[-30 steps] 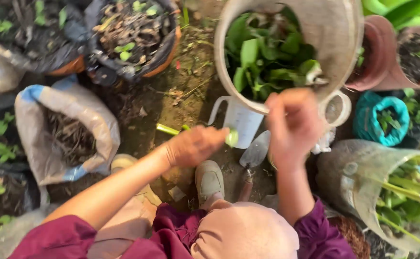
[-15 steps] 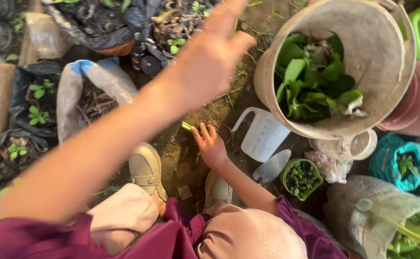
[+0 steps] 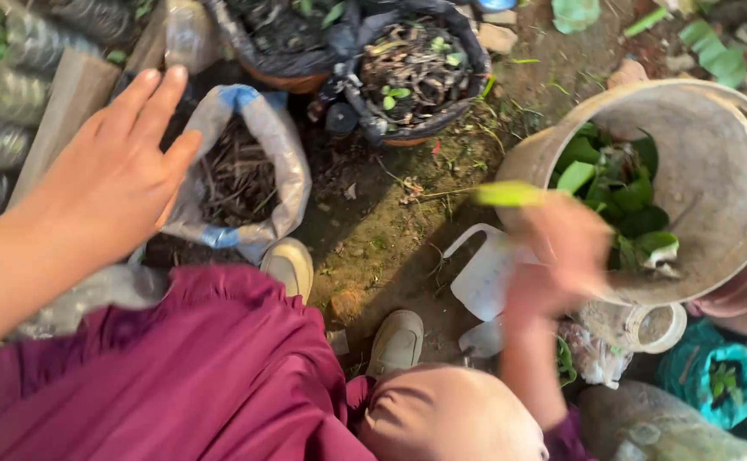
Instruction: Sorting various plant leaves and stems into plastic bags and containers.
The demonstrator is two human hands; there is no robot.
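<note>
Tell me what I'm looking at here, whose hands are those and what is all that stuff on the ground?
The picture comes from a small camera worn on a person's head, looking down, so the hands belong to that person, who wears maroon sleeves. The left hand is spread open with nothing in it, above a white sack of dry twigs. The right hand is blurry; it holds a green stalk beside a big pale bucket with green leaves inside. Below it on the bare earth are a white measuring jug and a small trowel. Dark bags of soil with tiny seedlings sit further back, and the person's beige shoes show at the bottom.
</note>
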